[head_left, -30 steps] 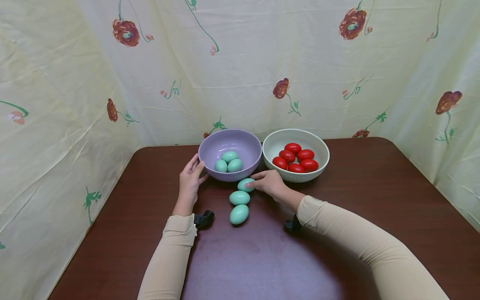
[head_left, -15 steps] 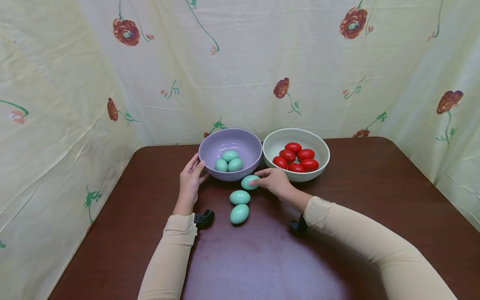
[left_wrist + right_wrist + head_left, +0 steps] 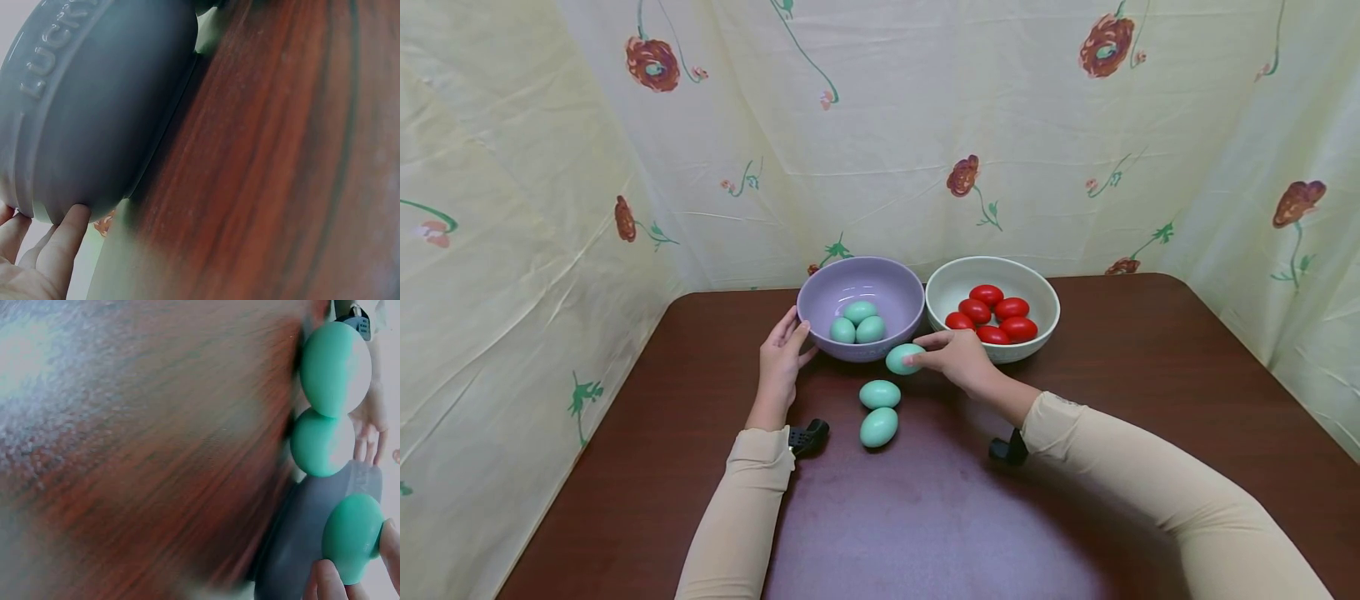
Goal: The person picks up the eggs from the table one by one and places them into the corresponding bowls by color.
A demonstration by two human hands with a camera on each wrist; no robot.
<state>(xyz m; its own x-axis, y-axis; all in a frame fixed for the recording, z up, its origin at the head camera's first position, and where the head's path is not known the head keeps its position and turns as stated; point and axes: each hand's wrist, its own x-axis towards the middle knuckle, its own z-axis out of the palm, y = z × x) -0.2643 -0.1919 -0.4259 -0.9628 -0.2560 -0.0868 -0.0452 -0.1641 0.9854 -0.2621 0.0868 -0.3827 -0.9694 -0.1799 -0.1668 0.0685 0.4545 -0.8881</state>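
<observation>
My right hand (image 3: 958, 358) pinches a mint-green egg (image 3: 901, 359) between thumb and fingers, just in front of the purple bowl (image 3: 820, 293). In the right wrist view that held egg (image 3: 351, 534) shows at the lower right, fingertips on its sides. My left hand (image 3: 779, 367) rests against the left side of the purple bowl, which holds three mint-green eggs (image 3: 859, 312). The left wrist view has the left fingertips (image 3: 76, 215) touching the bowl's outer wall (image 3: 119, 106). Two more mint-green eggs, one farther (image 3: 880, 395) and one nearer (image 3: 878, 428), lie on the table.
Close on the right of the purple bowl stands a pale bowl (image 3: 1047, 302) with several red eggs (image 3: 988, 310) in it. Both bowls stand near the back edge of the dark brown table (image 3: 925, 517). A floral curtain (image 3: 880, 133) hangs behind.
My right hand, with the pinched egg, has moved up and slightly right, away from the other two eggs on the table. The left hand and both bowls have stayed in place.
</observation>
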